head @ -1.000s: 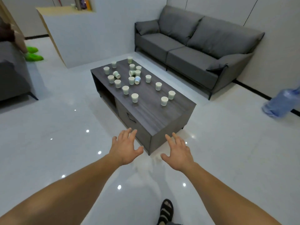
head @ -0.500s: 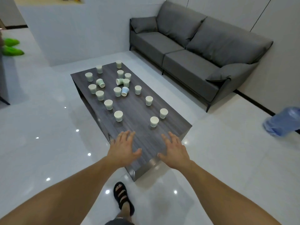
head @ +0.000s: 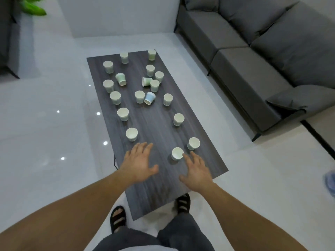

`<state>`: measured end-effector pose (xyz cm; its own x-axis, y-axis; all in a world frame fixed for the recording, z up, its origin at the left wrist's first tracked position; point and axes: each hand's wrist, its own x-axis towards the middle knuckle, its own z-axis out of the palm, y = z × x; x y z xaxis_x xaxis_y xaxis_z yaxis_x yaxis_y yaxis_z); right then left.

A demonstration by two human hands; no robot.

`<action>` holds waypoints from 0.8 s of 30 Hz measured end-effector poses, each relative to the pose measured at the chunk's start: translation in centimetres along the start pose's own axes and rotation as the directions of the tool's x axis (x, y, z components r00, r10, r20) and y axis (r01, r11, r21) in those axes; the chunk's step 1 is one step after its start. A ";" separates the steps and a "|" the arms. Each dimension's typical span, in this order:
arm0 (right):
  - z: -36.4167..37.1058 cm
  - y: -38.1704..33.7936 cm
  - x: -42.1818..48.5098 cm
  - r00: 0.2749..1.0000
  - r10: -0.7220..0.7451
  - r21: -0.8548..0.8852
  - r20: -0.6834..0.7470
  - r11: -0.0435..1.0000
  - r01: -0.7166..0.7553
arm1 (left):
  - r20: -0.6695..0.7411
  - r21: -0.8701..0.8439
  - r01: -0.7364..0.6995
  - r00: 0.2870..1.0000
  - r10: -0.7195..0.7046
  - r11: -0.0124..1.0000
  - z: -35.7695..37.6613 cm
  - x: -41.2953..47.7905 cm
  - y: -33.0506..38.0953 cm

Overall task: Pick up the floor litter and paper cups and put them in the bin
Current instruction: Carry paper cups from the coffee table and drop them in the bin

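Several pale paper cups stand scattered on a dark wood coffee table (head: 163, 185); three lie tipped, among them a blue cup (head: 149, 98). My left hand (head: 138, 163) hovers flat over the table's near end, fingers spread, just below a cup (head: 131, 134). My right hand (head: 196, 170) is spread too, its fingertips right beside the nearest cup (head: 177, 153). Another cup (head: 193, 143) stands just beyond. Neither hand holds anything. No bin or floor litter is in view.
A grey sofa (head: 253, 51) runs along the table's right side with a narrow floor gap between. My sandalled feet (head: 118, 217) stand at the table's near end. A blue bottle-like object (head: 330, 180) lies at the right edge. A dark seat (head: 7, 42) stands far left.
I have stepped up to the table's near end and now look down its length. Both hands have moved forward over the tabletop, the right one reaching the nearest cup.
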<state>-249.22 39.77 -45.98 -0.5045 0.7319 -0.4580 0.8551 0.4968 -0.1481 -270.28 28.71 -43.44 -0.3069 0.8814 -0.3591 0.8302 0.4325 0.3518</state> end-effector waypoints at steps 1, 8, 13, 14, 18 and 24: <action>0.0 0.7 1.9 0.999 -0.042 -0.017 0.023 0.999 0.043 | -0.002 -0.014 0.036 0.999 -0.036 0.999 0.6 0.9 0.4; 1.8 5.3 14.8 0.933 -0.280 -0.088 0.226 0.948 0.306 | 0.055 -0.158 0.319 0.948 -0.314 0.934 5.9 6.9 4.5; 5.6 6.3 21.9 0.848 -0.408 -0.188 0.339 0.854 0.486 | 0.091 -0.237 0.415 0.910 -0.405 0.879 11.0 9.8 5.0; 6.6 6.4 22.6 0.827 -0.429 -0.195 0.362 0.833 0.518 | 0.102 -0.259 0.433 0.901 -0.421 0.864 12.0 10.1 5.0; 9.6 6.8 24.4 0.760 -0.479 -0.176 0.438 0.784 0.596 | 0.145 -0.336 0.476 0.879 -0.455 0.812 15.3 10.8 5.0; 8.6 5.3 21.4 0.842 -0.412 0.366 0.347 0.886 0.283 | 0.153 -0.452 0.467 0.880 -0.449 0.760 17.1 11.4 5.7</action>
<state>-254.46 54.04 -64.11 -0.7361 0.2495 -0.6292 0.6590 0.4765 -0.5820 -261.09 38.03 -60.29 -0.5721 0.5524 -0.6063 0.2776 0.8260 0.4906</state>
